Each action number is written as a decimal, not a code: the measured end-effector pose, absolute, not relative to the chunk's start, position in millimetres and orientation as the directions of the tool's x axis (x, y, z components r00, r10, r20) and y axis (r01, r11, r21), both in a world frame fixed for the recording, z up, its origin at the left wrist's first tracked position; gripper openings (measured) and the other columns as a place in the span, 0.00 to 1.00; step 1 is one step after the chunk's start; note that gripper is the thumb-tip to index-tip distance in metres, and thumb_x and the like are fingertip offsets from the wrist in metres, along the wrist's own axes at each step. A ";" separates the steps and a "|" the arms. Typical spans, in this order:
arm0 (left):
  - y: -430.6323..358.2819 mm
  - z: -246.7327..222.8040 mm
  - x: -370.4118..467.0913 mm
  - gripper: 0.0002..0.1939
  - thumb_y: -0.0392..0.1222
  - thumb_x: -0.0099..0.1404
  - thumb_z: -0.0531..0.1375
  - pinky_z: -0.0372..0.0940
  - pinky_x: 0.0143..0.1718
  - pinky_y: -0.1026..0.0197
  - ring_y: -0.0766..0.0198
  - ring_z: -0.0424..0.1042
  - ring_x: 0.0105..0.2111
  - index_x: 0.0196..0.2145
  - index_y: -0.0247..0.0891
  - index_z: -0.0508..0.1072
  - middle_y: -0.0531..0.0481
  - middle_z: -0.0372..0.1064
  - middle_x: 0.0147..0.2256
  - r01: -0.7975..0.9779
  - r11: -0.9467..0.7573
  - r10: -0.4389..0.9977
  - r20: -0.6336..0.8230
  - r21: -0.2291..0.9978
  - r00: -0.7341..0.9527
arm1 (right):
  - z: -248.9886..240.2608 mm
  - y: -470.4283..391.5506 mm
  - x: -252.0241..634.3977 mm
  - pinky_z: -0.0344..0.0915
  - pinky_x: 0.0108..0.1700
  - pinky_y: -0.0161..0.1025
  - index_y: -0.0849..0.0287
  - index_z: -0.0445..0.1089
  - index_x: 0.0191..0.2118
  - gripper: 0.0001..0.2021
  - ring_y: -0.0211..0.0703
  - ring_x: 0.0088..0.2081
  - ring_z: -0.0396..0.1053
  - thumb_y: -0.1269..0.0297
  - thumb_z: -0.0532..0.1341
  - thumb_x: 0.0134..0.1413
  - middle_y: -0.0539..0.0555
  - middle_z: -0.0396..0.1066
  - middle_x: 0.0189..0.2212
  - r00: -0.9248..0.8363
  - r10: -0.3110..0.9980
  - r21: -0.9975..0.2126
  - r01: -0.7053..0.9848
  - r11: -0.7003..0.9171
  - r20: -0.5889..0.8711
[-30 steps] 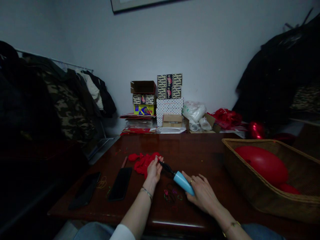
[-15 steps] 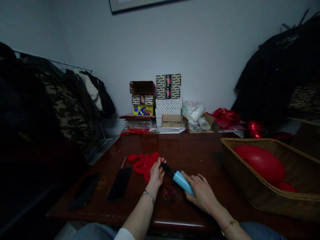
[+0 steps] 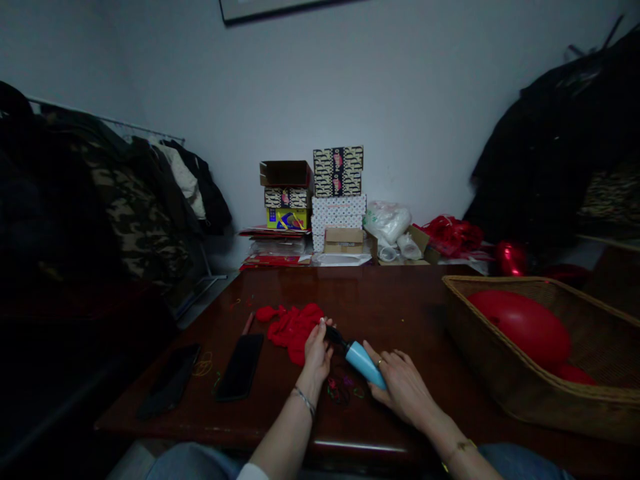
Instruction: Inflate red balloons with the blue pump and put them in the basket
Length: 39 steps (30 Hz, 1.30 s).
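A light blue balloon pump [image 3: 367,366] with a black nozzle end slants over the table. My right hand [image 3: 403,387] is wrapped round its blue barrel. At the black tip, my left hand [image 3: 319,348] is closed with its fingers pinched; whether a balloon sits on the nozzle is hidden by them. Just left of and behind that hand lies a pile of limp red balloons [image 3: 295,330]. Small coloured rubber bands [image 3: 337,389] lie on the table between my forearms.
Two dark phones [image 3: 241,367] and yellowish bands [image 3: 203,365] lie at the left of the brown table [image 3: 370,293]. A wicker basket [image 3: 500,373] holding an inflated red balloon [image 3: 523,327] stands on the right. Stacked boxes [image 3: 339,213] are against the wall.
My left hand has shifted very slightly right and toward me, still at the pump's tip. My right hand and the pump look nearly unmoved.
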<state>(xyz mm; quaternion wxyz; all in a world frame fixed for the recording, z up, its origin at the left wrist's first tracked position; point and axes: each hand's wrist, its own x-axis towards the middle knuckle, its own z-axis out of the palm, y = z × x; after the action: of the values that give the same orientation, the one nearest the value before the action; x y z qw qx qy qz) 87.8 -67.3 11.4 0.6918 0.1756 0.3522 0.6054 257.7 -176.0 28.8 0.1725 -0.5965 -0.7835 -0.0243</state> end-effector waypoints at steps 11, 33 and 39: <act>-67.6 11.1 89.1 0.18 0.56 0.59 0.58 0.59 0.47 0.55 0.57 0.64 0.54 0.42 0.44 0.71 0.48 0.67 0.52 -0.690 0.307 0.947 -0.281 0.655 0.155 | 31.0 -175.8 256.5 0.50 0.53 0.48 0.56 0.48 0.64 0.35 0.48 0.41 0.65 0.65 0.55 0.48 0.55 0.69 0.37 -0.228 0.924 -0.194 0.936 0.295 0.307; -65.3 11.5 83.1 0.19 0.55 0.63 0.55 0.61 0.51 0.56 0.58 0.66 0.52 0.42 0.40 0.74 0.43 0.67 0.52 -0.754 0.266 0.963 -0.200 0.601 0.180 | 29.2 -175.5 255.2 0.49 0.54 0.49 0.52 0.44 0.65 0.38 0.47 0.41 0.64 0.66 0.56 0.47 0.53 0.68 0.37 -0.261 0.888 -0.133 0.934 0.332 0.379; -58.4 16.3 89.4 0.11 0.44 0.65 0.55 0.66 0.46 0.57 0.59 0.72 0.43 0.30 0.35 0.69 0.42 0.72 0.40 -0.881 0.233 0.963 -0.221 0.412 0.152 | 29.5 -176.6 251.9 0.48 0.55 0.50 0.53 0.46 0.64 0.38 0.46 0.40 0.64 0.66 0.57 0.46 0.54 0.67 0.37 -0.274 0.886 -0.108 0.936 0.335 0.374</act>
<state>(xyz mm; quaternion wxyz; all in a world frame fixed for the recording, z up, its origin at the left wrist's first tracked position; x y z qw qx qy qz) 89.4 -58.4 16.3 0.7532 0.0928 0.2221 0.6122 251.9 -176.6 29.5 0.1869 -0.5729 -0.7952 -0.0668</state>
